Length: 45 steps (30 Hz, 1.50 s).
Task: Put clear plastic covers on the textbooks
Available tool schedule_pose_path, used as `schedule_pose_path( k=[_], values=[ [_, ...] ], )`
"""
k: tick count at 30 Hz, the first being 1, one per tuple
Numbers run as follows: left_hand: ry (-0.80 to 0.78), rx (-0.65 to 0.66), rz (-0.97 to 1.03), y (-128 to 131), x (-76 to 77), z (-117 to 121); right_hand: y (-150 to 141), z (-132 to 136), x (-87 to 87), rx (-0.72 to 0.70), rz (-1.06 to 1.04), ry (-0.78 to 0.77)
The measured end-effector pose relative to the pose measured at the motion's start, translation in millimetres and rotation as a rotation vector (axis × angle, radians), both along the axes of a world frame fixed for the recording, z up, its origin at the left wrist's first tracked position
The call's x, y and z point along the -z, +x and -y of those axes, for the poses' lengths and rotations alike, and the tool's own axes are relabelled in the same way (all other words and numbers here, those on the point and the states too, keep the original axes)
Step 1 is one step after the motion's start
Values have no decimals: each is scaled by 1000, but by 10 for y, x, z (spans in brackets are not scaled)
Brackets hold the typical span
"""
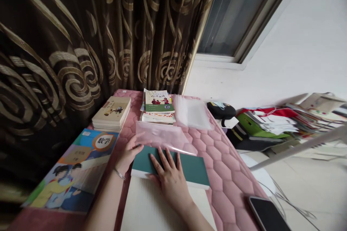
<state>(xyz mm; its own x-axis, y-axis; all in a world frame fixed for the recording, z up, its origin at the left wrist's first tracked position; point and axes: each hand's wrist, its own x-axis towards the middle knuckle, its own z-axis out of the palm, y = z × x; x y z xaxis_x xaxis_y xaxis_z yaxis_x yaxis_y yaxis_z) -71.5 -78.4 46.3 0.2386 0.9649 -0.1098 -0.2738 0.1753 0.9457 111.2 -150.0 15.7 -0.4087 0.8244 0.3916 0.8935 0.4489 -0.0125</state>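
Note:
A book with a green cover (193, 168) lies in front of me, and a pale, page-like surface (145, 205) extends from it towards me. My right hand (170, 178) rests flat on the green cover, fingers spread. At its far left corner, my left hand (132, 151) pinches the edge of a clear plastic book cover (162, 137). This sheet stands partly raised along the book's far edge. Some of the left fingers show through the plastic.
A maths textbook (70, 173) and a stack of beige books (112, 112) lie left. Further back are more booklets (158, 103) and clear plastic covers (192, 112). A phone (267, 213) sits front right on the pink quilted surface (225, 184). Bags and papers (271, 124) are piled beyond.

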Motion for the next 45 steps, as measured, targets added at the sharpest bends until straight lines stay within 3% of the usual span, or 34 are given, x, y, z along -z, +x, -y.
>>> schedule_pose_path(
  k=[19, 26, 31, 35, 40, 45],
  values=[
    [87, 27, -134, 8, 80, 13, -9, -20, 2, -2, -14, 13],
    [270, -90, -288, 5, 148, -33, 57, -23, -124, -22, -69, -13],
    [295, -139, -333, 13, 144, -45, 360, -75, -257, 106, -209, 36],
    [304, -144, -327, 27, 105, -36, 692, -202, -163, 254, -341, 55],
    [301, -154, -318, 38, 83, -29, 980, -324, 48, 339, -672, -137],
    [310, -149, -320, 15, 108, -30, 1070, -352, 53, 411, -1073, -377]
  ],
)
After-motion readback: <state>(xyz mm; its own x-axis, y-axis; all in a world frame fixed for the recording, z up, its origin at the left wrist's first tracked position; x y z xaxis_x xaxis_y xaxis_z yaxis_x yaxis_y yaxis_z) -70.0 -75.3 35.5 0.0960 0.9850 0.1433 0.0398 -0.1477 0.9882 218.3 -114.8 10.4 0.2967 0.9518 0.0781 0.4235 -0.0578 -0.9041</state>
